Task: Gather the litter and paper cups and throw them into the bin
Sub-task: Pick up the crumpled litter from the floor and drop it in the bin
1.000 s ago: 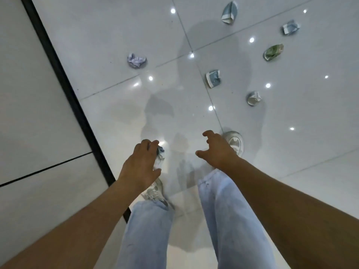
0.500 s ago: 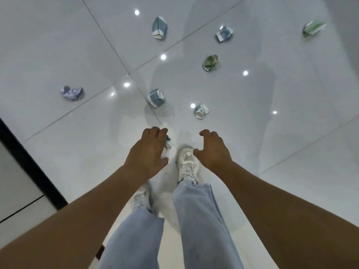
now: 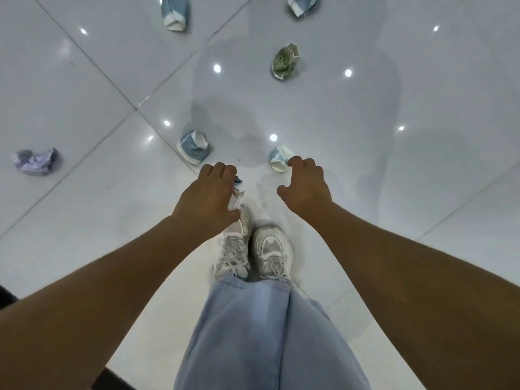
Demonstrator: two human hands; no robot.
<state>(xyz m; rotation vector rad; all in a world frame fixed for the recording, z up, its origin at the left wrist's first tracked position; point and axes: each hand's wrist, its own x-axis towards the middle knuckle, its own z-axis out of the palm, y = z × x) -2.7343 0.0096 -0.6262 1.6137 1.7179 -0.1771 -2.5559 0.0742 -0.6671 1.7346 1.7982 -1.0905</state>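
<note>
My left hand (image 3: pixel 209 197) grips a small crumpled white-and-blue piece of litter (image 3: pixel 237 194), mostly hidden under the fingers. My right hand (image 3: pixel 305 185) hovers with loosely curled fingers and holds nothing, its fingertips just over a crushed blue-and-white paper cup (image 3: pixel 278 159) on the floor. Another crushed blue cup (image 3: pixel 193 147) lies to the left of it. A green crushed cup (image 3: pixel 285 64) lies farther off. A crumpled purple paper (image 3: pixel 35 161) sits at the far left. Two more blue cups (image 3: pixel 174 12) (image 3: pixel 302 5) lie at the top edge.
The glossy white tiled floor (image 3: pixel 394 164) reflects ceiling lights. My two white sneakers (image 3: pixel 253 249) and light blue trousers stand below the hands. A dark strip (image 3: pixel 8 296) shows at the lower left edge. No bin is in view.
The view has advanced toward the litter; the cups now lie closer. My right hand has come over the near blue-and-white cup. My left hand still holds its piece.
</note>
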